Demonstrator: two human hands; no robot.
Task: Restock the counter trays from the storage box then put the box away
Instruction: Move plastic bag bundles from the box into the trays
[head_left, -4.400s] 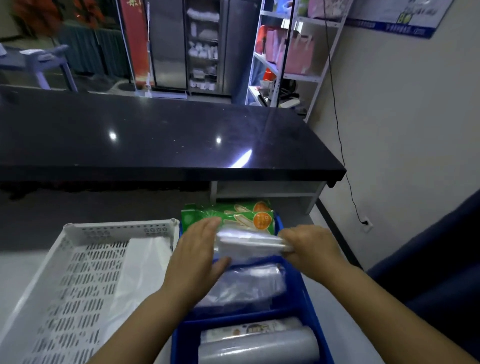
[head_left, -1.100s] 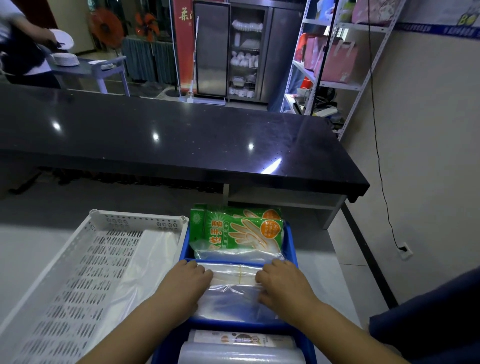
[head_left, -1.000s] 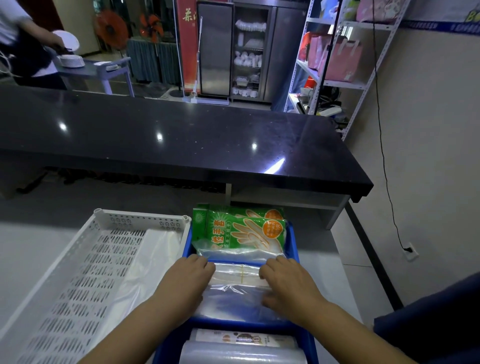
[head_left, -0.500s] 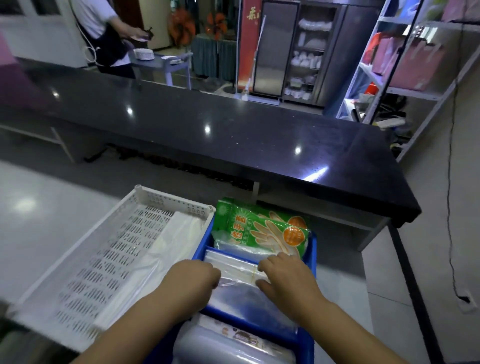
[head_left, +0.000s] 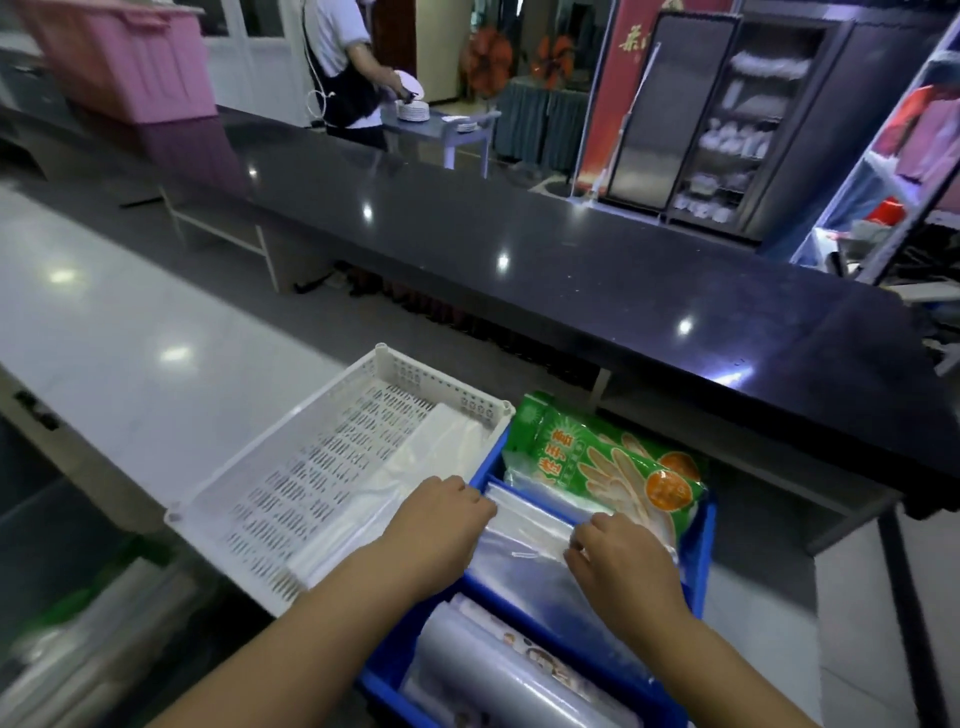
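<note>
Clear plastic bags (head_left: 524, 540) in a flat stack are held at both ends. The left hand (head_left: 441, 525) has its fingers (head_left: 467, 499) curled down over the stack's left edge, with the tips hidden against the wall beside it. The right hand (head_left: 618, 566) pinches the right end between bent fingers and thumb. The stack lies in the middle compartment of a blue divided bin (head_left: 701, 561). In the far compartment, green glove packs (head_left: 597, 457) printed with pale hands and orange discs stand tilted, leaning over the bags and up past the rim. The near compartment holds a roll of clear film (head_left: 498, 670) lying on its side, with a printed label along its top. Touching the bin's left wall sits a white perforated tray (head_left: 441, 379), and a pile of translucent bags (head_left: 415, 478) lies along its right side, the rest of its slotted floor showing. Tray and bin both rest on a pale glossy surface (head_left: 104, 338). Low at the left edge, blurred, there seem to be more clear-wrapped rolls. Beyond stands a higher black counter (head_left: 571, 249) with a pink crate (head_left: 119, 57) at its far left end. Behind it a person (head_left: 343, 62) stands at a small table with stacked plates (head_left: 413, 109).
</note>
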